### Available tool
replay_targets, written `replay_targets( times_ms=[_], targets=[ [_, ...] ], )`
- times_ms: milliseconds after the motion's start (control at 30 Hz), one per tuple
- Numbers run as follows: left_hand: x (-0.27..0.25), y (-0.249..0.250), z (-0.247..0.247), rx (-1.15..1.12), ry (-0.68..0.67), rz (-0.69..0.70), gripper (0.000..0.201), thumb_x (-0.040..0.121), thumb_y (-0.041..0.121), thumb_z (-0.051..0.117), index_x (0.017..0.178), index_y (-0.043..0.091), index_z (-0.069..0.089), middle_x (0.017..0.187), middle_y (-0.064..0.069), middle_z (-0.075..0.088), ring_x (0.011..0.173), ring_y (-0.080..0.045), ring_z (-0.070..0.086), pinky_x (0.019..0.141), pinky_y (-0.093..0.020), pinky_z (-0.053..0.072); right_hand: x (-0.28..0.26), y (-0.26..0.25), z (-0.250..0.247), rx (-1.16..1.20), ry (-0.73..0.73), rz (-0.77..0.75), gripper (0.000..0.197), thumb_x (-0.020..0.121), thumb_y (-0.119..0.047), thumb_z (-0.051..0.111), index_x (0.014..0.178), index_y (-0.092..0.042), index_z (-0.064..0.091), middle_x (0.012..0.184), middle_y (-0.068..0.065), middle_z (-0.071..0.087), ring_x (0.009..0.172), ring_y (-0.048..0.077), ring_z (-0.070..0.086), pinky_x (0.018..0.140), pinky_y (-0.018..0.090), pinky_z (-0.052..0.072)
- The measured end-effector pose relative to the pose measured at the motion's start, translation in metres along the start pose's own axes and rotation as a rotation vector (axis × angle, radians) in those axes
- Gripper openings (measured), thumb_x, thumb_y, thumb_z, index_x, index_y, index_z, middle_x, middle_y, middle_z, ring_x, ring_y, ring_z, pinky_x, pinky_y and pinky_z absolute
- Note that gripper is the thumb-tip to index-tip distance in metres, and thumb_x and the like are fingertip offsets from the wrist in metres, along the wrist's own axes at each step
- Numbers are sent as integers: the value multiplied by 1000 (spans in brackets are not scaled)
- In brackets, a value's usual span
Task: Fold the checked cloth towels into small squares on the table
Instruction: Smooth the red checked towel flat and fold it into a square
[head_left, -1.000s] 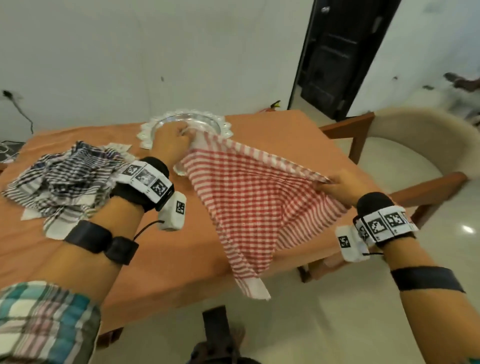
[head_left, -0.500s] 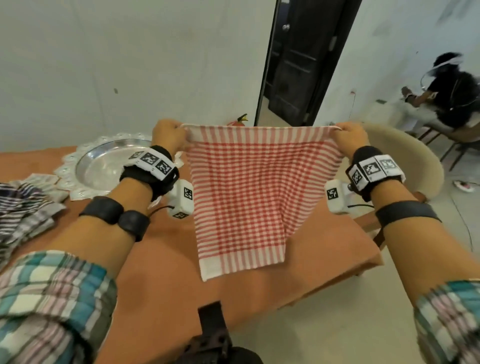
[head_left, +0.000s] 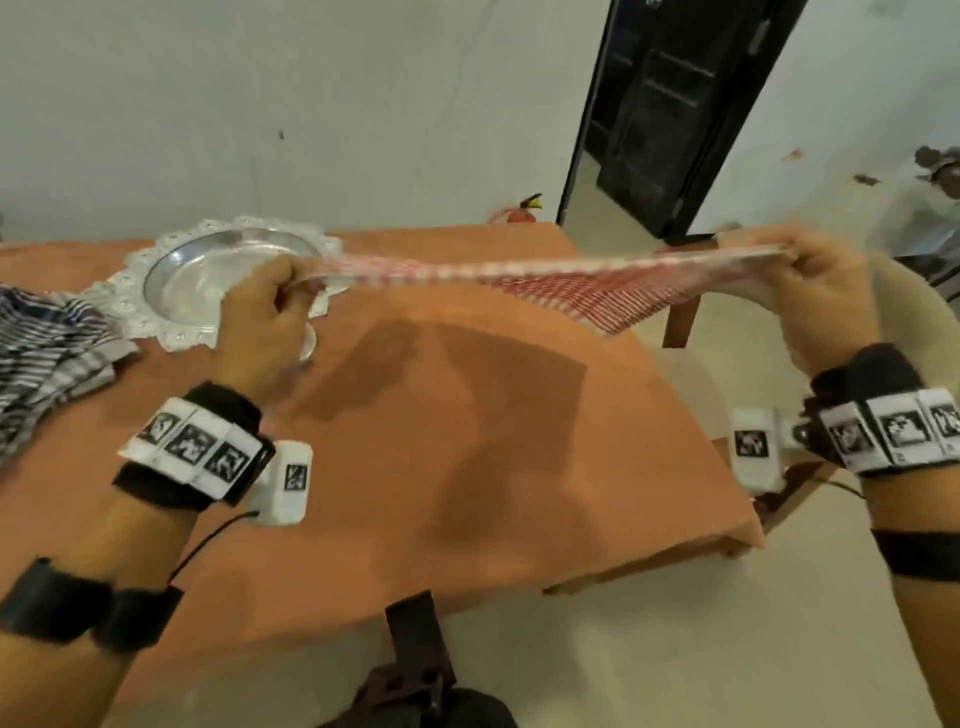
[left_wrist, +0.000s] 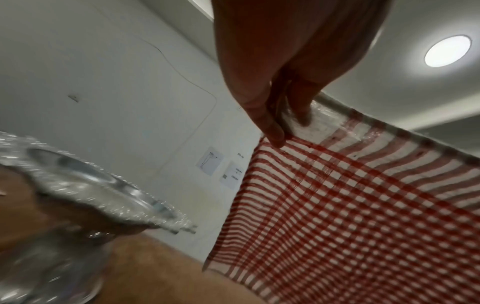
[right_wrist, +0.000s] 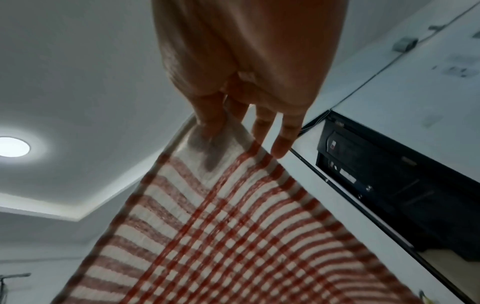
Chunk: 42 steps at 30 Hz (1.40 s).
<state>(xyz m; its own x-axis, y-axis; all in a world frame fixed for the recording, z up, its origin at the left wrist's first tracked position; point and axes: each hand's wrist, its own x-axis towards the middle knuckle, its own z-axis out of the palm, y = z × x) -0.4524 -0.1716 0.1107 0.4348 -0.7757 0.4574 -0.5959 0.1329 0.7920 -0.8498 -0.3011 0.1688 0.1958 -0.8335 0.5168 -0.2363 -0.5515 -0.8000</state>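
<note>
A red-and-white checked towel (head_left: 545, 283) is stretched nearly flat in the air above the orange table (head_left: 441, 441), blurred by motion. My left hand (head_left: 270, 312) pinches one corner of it near the silver tray; the left wrist view shows the fingers (left_wrist: 270, 127) on the towel's (left_wrist: 350, 216) white corner. My right hand (head_left: 815, 291) pinches the opposite corner past the table's right edge; in the right wrist view its fingers (right_wrist: 283, 142) clamp the towel (right_wrist: 221, 236) there. A heap of dark checked towels (head_left: 47, 353) lies at the table's left edge.
A silver tray (head_left: 176, 275) with a scalloped rim stands on the table at the back left, just beyond my left hand. A beige chair with wooden arms (head_left: 680, 322) is at the right of the table. A dark doorway (head_left: 675, 104) opens behind.
The towel hung down as a vertical sheet from both hands; now it has swung up and forward, spread almost level over the table. Both hands have moved apart and lower.
</note>
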Motion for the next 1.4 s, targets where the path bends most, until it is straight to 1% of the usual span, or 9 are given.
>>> replay_targets(
  times_ms=[100, 267, 367, 467, 667, 867, 1167, 1300, 1400],
  targets=[
    [-54, -31, 8, 145, -183, -20, 25, 88, 0, 53, 90, 23, 62, 85, 12, 61, 77, 20, 54, 70, 6, 36, -46, 46, -1, -130, -276, 185, 20, 87, 6, 53, 90, -8, 68, 77, -13, 67, 76, -3, 58, 71, 8, 46],
    [-115, -93, 32, 420, -332, -34, 28, 71, -16, 57, 83, 4, 73, 85, -18, 73, 78, -34, 70, 68, -20, 39, -116, 104, 22, -342, -605, 403, 22, 87, 5, 55, 92, -10, 70, 92, -2, 66, 77, -3, 57, 66, -2, 37],
    [-144, -94, 38, 472, -364, -7, 29, 60, -16, 55, 74, 1, 74, 80, -24, 71, 77, -42, 69, 69, -28, 48, -151, 120, 33, -425, -665, 429, 22, 86, 9, 54, 103, 7, 67, 100, 7, 62, 83, 11, 54, 61, -3, 35],
    [-168, -95, 34, 528, -420, -6, 29, 58, -16, 52, 68, 1, 73, 82, -25, 71, 86, -47, 66, 74, -49, 53, -178, 137, 38, -486, -736, 472, 26, 85, 10, 53, 105, 3, 68, 109, 14, 67, 96, 17, 58, 76, 11, 37],
    [-162, -107, 31, 644, -602, -211, 29, 72, -15, 49, 74, 5, 71, 98, -18, 69, 101, -37, 60, 82, -36, 46, -181, 144, 40, -601, -906, 523, 27, 84, 7, 52, 97, -9, 71, 113, 7, 65, 110, 22, 56, 92, 23, 40],
    [-107, -75, 86, 565, -537, -207, 32, 83, -9, 43, 101, 2, 66, 106, -16, 67, 96, -34, 61, 77, -32, 43, -135, 137, 87, -556, -704, 495, 28, 93, -3, 45, 115, -6, 61, 128, 10, 57, 118, 24, 52, 94, 27, 38],
    [-12, -120, 218, 728, -1018, -128, 51, 95, 21, 38, 144, 15, 23, 156, -9, 13, 143, -27, 15, 115, -47, 18, -58, 180, 250, -717, -918, 532, 52, 96, -24, 36, 146, -18, 20, 157, 8, 11, 143, 28, 9, 115, 52, 14],
    [9, -166, 207, 809, -1093, -193, 55, 97, 44, 27, 146, 35, 4, 157, 3, -9, 145, -26, -9, 114, -55, -1, -49, 216, 233, -861, -889, 618, 57, 96, -49, 24, 146, -40, -2, 156, -6, -15, 144, 26, -14, 109, 61, -5],
    [36, -191, 198, 824, -1038, -265, 58, 95, 51, 24, 146, 37, 0, 157, 3, -13, 144, -28, -12, 113, -55, -4, -30, 244, 196, -920, -712, 834, 59, 95, -54, 21, 146, -38, -4, 156, -4, -15, 144, 27, -14, 109, 63, -5]
  ],
)
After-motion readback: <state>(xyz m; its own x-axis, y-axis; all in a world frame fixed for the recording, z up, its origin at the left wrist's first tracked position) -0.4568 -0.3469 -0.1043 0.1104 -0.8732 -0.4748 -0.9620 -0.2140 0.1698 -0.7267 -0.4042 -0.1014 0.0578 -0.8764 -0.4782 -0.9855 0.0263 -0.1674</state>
